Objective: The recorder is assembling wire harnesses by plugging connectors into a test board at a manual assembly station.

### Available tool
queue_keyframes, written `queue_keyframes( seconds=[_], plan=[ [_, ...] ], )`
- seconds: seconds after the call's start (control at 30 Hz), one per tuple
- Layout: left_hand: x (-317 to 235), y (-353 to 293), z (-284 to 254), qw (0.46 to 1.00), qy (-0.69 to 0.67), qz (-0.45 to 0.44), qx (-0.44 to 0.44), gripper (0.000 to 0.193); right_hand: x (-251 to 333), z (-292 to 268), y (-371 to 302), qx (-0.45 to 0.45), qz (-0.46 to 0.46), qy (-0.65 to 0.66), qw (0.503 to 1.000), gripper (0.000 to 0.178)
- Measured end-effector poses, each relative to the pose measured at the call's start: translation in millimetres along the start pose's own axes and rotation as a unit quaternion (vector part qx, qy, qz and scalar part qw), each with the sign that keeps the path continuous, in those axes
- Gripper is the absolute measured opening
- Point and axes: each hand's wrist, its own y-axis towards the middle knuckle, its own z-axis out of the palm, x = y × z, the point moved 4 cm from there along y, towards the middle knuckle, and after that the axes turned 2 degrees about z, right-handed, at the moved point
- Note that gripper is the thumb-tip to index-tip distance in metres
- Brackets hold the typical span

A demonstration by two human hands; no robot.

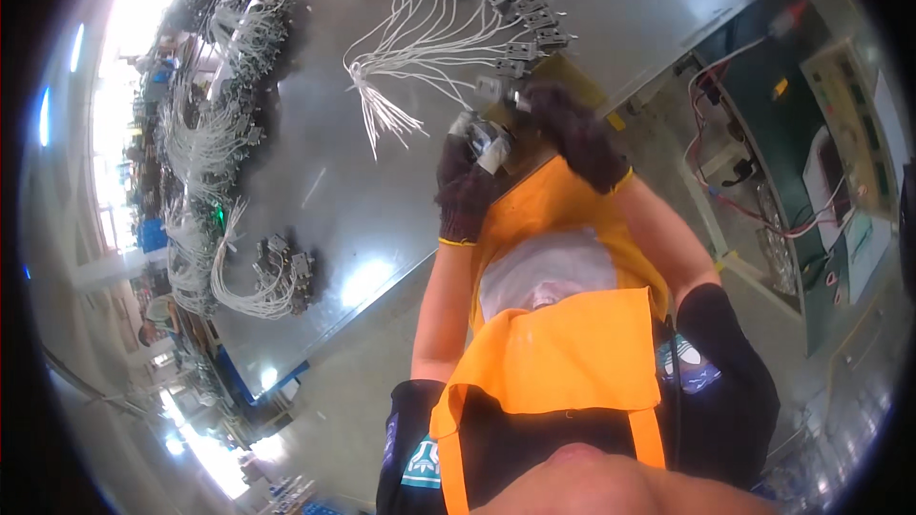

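A bundle of white wires [386,100], gathered at one point, fans out over the grey metal table. Small metal-cased connectors [520,14] sit in an arc at the wires' far ends. One grey metal connector [489,89] lies apart from the arc, just in front of my hands. My right hand [577,133], in a dark knitted glove, has its fingers closed at that connector's right side. Gloved alike, my left hand [465,181] is closed around a crumpled whitish piece [490,149], whose kind I cannot make out. A brownish flat plate [572,81] shows beyond and below my hands.
Several more bundles of white wires [205,138] with connectors are heaped along the table's left side. A smaller wire bundle [253,300] lies at the near left. To the right stands a dark green bench [763,105] with loose red and white cables [701,148]. The table edge runs beside me.
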Motion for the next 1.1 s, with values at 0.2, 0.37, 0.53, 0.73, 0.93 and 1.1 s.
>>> queue_keyframes(
  seconds=[0.2, 0.37, 0.53, 0.73, 0.93, 1.1],
  plan=[
    [-1.2, 4.3, 22.1, 0.996, -0.087, -0.004, 0.010, 0.046, -2.0, -14.2, 6.7, -0.038, 0.298, 0.154, 0.941, 0.023],
    [5.4, 7.8, 19.8, 0.996, -0.054, 0.055, 0.039, 0.043, 19.9, -9.0, -39.7, 0.007, 0.376, 0.167, 0.911, 0.034],
    [11.7, 0.3, 16.7, 0.994, -0.059, 0.088, -0.009, 0.047, 25.4, -11.4, -65.0, 0.021, 0.395, 0.190, 0.898, 0.033],
    [28.6, 2.4, 7.0, 0.988, 0.103, 0.113, 0.025, 0.058, 23.9, -13.5, -66.9, 0.022, 0.416, 0.185, 0.890, 0.031],
    [17.9, 8.5, 6.8, 0.997, 0.003, 0.052, 0.058, 0.051, 23.5, 5.0, -59.3, 0.047, 0.337, 0.132, 0.931, 0.031],
    [11.0, 18.2, 17.2, 0.989, 0.144, 0.044, 0.007, 0.035, 29.2, 17.8, -42.8, 0.031, 0.133, 0.001, 0.991, 0.029]
  ],
)
